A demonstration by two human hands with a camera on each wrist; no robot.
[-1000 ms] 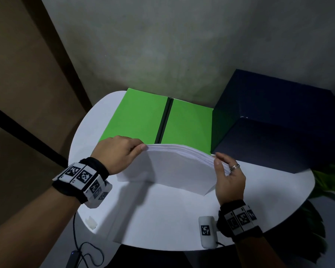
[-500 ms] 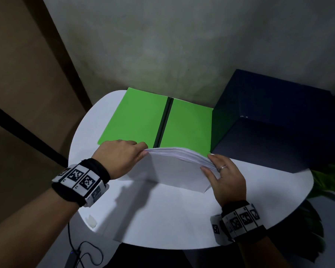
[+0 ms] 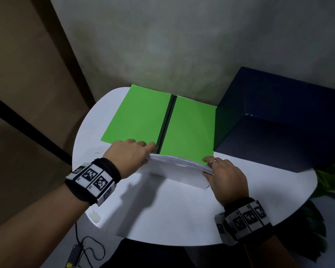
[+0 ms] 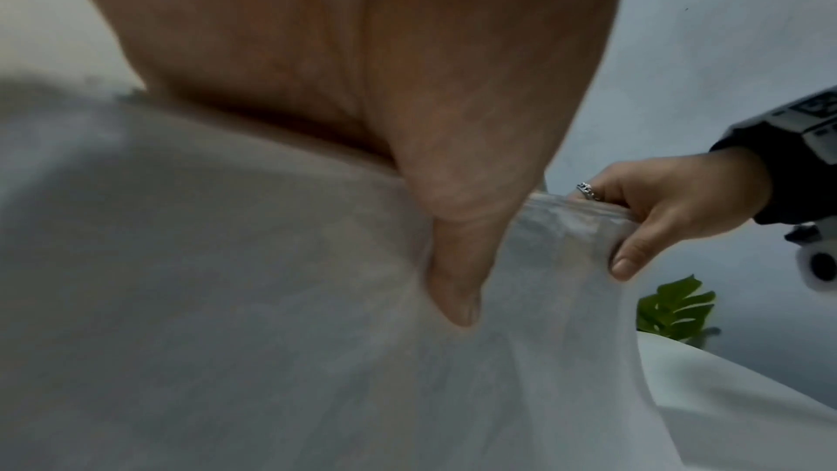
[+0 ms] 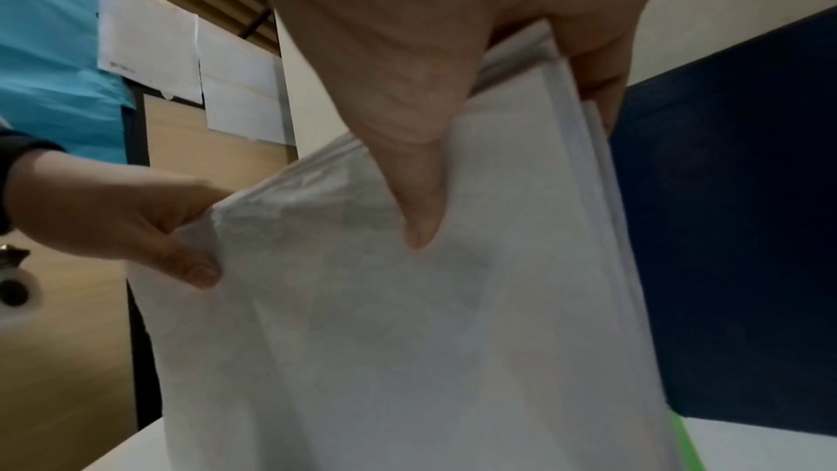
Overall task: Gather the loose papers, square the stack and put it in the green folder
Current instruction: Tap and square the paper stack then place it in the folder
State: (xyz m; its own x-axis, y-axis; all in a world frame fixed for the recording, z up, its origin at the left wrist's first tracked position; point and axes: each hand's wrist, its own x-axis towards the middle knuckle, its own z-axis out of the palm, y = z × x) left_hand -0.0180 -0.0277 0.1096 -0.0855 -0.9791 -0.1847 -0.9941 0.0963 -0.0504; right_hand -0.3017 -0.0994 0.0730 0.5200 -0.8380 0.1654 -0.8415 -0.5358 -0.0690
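On your round white desk (image 3: 182,219), set against a grey wall (image 3: 182,45), your left hand (image 3: 130,155) and right hand (image 3: 226,178) pinch a white paper stack (image 3: 178,169), on edge and bowed, at the open green folder's (image 3: 139,118) near edge.

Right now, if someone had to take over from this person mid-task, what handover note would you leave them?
Left hand: grips the left end of the paper stack, thumb on its near face.
Right hand: grips the right end the same way.
The stack stands on its long edge on the white table, just in front of the green folder, which lies open and flat beside a dark blue box.
Done: papers gathered into one stack.
Left: sheet edges at the right end look slightly stepped, so probably tap it square, then lay it in the folder and perhaps close it.
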